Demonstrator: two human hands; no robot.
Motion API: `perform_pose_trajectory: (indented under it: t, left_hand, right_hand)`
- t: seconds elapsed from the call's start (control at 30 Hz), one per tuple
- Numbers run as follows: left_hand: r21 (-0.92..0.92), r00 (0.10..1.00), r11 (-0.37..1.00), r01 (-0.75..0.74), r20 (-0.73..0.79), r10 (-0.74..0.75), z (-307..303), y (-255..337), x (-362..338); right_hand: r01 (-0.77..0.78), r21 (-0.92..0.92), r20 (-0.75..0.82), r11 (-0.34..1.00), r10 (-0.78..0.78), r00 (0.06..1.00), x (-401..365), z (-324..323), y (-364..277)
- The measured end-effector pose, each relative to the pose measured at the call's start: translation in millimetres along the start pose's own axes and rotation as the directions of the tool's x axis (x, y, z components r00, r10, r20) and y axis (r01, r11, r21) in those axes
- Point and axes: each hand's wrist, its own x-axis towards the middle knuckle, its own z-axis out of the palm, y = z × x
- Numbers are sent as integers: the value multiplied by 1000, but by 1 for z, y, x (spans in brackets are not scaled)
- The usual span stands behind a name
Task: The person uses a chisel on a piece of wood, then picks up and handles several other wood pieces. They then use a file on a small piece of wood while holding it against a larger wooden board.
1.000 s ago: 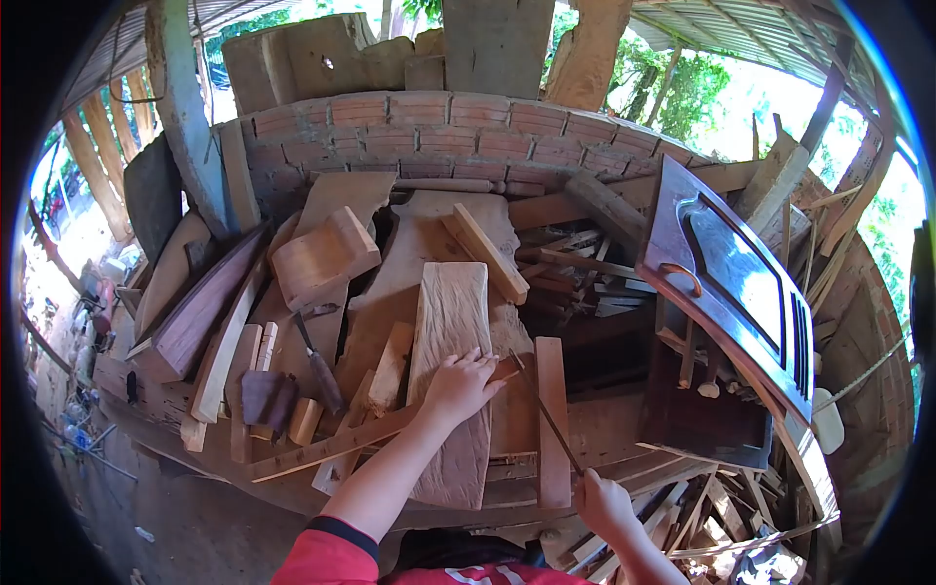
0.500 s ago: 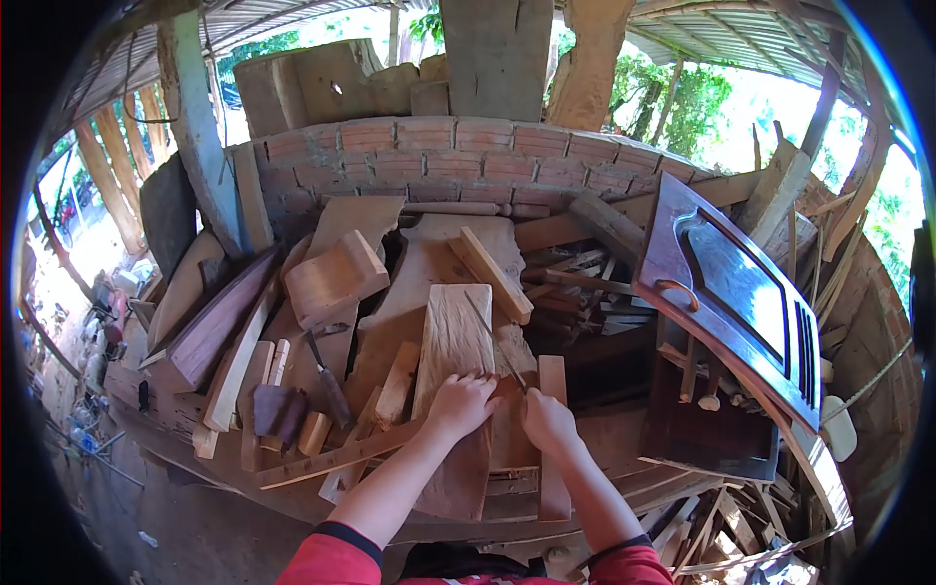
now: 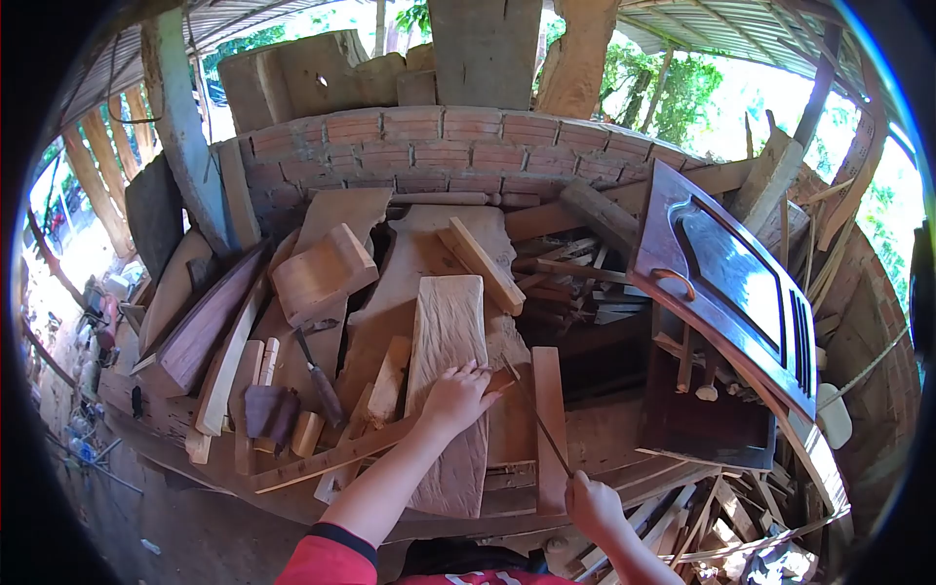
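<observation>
Right hand (image 3: pixel 593 502): nearer us than in the earlier frame, closed round the near end of the tool (image 3: pixel 542 423).
Left hand (image 3: pixel 456 398): mostly open, spread over the strip (image 3: pixel 341 454), steadying it on the board (image 3: pixel 450 327).
Strip: slants across the board, near left to far right.
Tool tip: close by our left fingers; if the strip rolls, we judge it could skid and nick them.

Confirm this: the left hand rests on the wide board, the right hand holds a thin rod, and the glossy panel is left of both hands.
Not quite: the head view shows the glossy panel to the right of both hands. The left hand rests on the wide board, and the right hand holds a thin rod.
</observation>
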Motion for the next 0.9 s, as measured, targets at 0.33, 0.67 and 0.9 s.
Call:
perform_pose_trajectory:
  t: [0.33,0.67,0.9]
  left_hand:
    - [74,998,997,-16,53,12,2,0,0]
    - [18,996,999,34,77,-35,-1,2,0]
    - [-25,1000,1000,11,27,-11,3,0,0]
  right_hand:
    - [79,79,-77,994,-73,994,149,28,-39]
    - [9,52,8,999,-9,1000,51,11,-11]
    - [-23,-5,48,1000,23,999,-16,-10,4]
